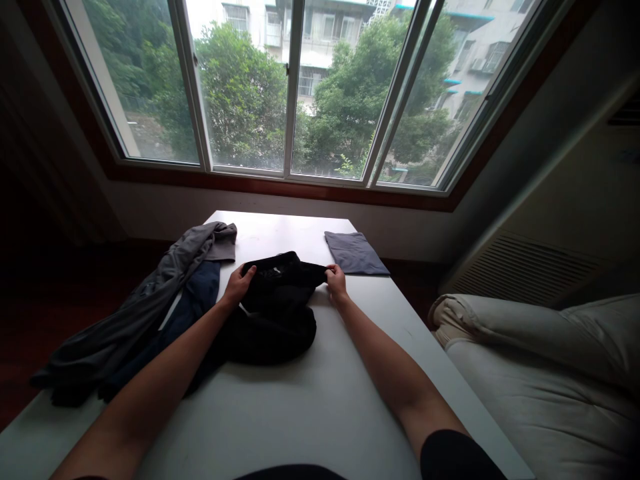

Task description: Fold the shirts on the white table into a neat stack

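Observation:
A black garment (277,327) lies bunched on the white table (320,407), its upper edge raised and stretched between my hands. It looks like trousers held at the waistband, with a small pale label inside, but its full shape is hidden in the folds. My left hand (239,285) pinches the left end of that edge, thumb on top. At the right end, the fingers of my right hand (336,280) are closed on the fabric. The rest of the garment trails toward my left forearm, which covers part of it.
Grey and navy clothes (170,287) are heaped over the table's left edge. A folded grey-blue garment (356,252) lies at the far right corner. A pale sofa (540,367) stands to the right. Beyond the table is a wide window (290,100).

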The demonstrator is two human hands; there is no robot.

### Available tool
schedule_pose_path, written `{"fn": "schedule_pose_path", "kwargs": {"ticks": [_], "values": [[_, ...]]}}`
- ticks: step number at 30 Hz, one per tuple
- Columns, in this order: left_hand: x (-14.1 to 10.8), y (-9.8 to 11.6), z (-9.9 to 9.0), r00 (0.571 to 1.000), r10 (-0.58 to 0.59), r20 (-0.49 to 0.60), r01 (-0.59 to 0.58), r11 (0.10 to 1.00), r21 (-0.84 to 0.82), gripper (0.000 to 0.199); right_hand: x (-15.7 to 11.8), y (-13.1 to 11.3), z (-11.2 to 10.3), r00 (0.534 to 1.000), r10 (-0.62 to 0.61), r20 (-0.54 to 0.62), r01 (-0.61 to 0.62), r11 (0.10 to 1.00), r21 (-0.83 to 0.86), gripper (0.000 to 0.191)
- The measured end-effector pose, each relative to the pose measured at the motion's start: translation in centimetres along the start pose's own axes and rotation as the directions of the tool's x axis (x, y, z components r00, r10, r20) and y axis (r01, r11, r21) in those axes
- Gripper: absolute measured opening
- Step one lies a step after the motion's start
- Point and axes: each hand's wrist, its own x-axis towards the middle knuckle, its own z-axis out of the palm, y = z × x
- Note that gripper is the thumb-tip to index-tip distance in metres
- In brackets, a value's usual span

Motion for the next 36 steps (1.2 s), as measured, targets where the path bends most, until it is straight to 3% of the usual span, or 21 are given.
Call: {"fn": "schedule_pose_path", "kwargs": {"ticks": [4, 8, 12, 18, 25, 28, 32, 36], "values": [[-0.3, 0.3, 0.3, 0.999, 0.006, 0.05, -0.008, 1.0, 0.026, 0.051, 0.0, 0.2, 0.2, 0.99, 0.016, -0.141, -0.025, 0.997, -0.067, 0.02], [-0.4, 0.7, 0.2, 0.994, 0.074, 0.086, -0.088, 0.98, 0.179, 0.038, -0.6, -0.6, 0.9, 0.965, -0.176, -0.193, 0.121, 0.955, -0.27, 0.019], [-0.6, 1.2, 0.4, 0.988, 0.084, 0.128, -0.106, 0.979, 0.173, 0.03, -2.2, -2.6, 2.1, 0.917, -0.393, -0.076, 0.333, 0.855, -0.398, 0.015], [-1.4, 1.9, 1.0, 0.979, -0.062, 0.193, 0.064, 0.998, -0.004, 0.038, -4.2, -4.4, 4.2, 0.853, -0.485, 0.191, 0.519, 0.753, -0.406, 0.018], [-2.5, 3.7, 1.7, 0.928, -0.014, 0.372, 0.004, 1.0, 0.029, 0.04, -3.7, -3.2, 4.0, 0.796, -0.518, 0.314, 0.605, 0.654, -0.454, 0.062], [-3.0, 4.2, 2.0, 0.898, -0.013, 0.44, -0.001, 1.0, 0.031, 0.038, -3.4, -3.0, 3.7, 0.776, -0.513, 0.368, 0.631, 0.604, -0.487, 0.071], [-3.3, 4.1, 2.1, 0.879, -0.027, 0.477, 0.022, 1.0, 0.016, 0.039, -3.6, -3.3, 3.5, 0.759, -0.505, 0.411, 0.649, 0.536, -0.54, 0.063], [-3.3, 4.0, 2.2, 0.869, -0.033, 0.494, 0.024, 0.999, 0.025, 0.04, -3.9, -3.7, 3.6, 0.782, -0.483, 0.394, 0.617, 0.509, -0.6, 0.037]]}}
